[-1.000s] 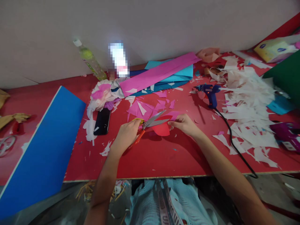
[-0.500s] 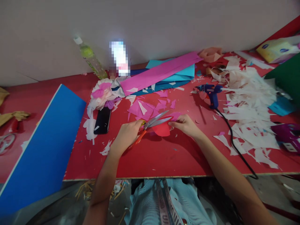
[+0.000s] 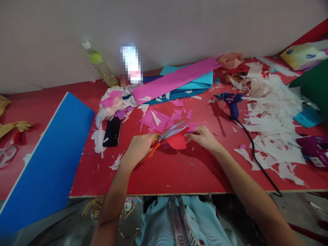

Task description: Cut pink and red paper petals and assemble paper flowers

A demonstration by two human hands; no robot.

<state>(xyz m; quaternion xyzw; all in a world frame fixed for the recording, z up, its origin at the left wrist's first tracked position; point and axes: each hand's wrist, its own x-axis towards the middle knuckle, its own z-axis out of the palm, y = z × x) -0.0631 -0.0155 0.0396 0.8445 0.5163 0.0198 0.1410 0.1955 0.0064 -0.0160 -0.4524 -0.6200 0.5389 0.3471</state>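
My left hand [image 3: 138,147] grips orange-handled scissors [image 3: 166,134], whose steel blades lie across the top edge of a red paper piece [image 3: 177,141]. My right hand [image 3: 202,136] pinches that red paper at its right edge, with a bit of pink paper [image 3: 191,126] showing just above the fingers. Both hands rest low over the red table [image 3: 169,171], near its middle. Pink paper scraps [image 3: 159,119] lie just beyond the scissors.
A black phone [image 3: 112,132] and a paper flower [image 3: 114,101] lie to the left. A blue board [image 3: 48,160] lies further left. A blue glue gun [image 3: 230,102] with its black cord [image 3: 256,160] stands right, by white paper scraps [image 3: 271,116]. Pink and teal paper sheets [image 3: 176,80] and a bottle [image 3: 99,65] sit at the back.
The scissor blades have closed a little on the red paper. Both hands stay almost in the same place.
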